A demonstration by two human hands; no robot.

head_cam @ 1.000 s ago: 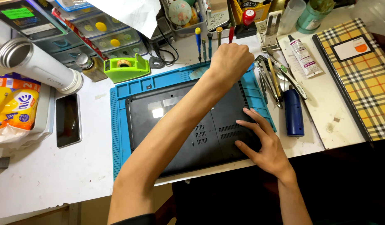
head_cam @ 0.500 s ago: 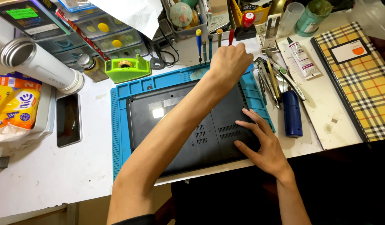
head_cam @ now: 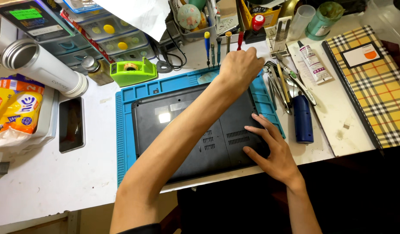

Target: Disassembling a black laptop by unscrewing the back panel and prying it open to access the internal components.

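The laptop (head_cam: 195, 130) lies upside down on a blue work mat (head_cam: 124, 130) in the middle of my white bench (head_cam: 48, 186), its black bottom panel facing up and its vent slots towards the near right corner. My right hand (head_cam: 273, 151) rests flat on that near right corner, fingers spread open and pressed against the panel, gripping nothing. My left arm crosses over the laptop from the near left, and my left hand (head_cam: 241, 67) is at the far right corner of the mat, knuckles up and fingers curled downward; I cannot tell whether they pinch anything, since the back of the hand hides the tips. Just beyond that hand a row of screwdrivers (head_cam: 207, 43) stands upright in a holder. To its right, tweezers and other hand tools (head_cam: 280, 84) lie beside the mat, with a dark blue cylinder-shaped tool (head_cam: 303, 119) next to them and a white tube (head_cam: 313, 63) farther out. A plaid notebook (head_cam: 373, 86) sits at the right edge. On the left are a green tape dispenser (head_cam: 133, 71), a silver flask (head_cam: 40, 67) lying on its side and a dark phone (head_cam: 71, 124).
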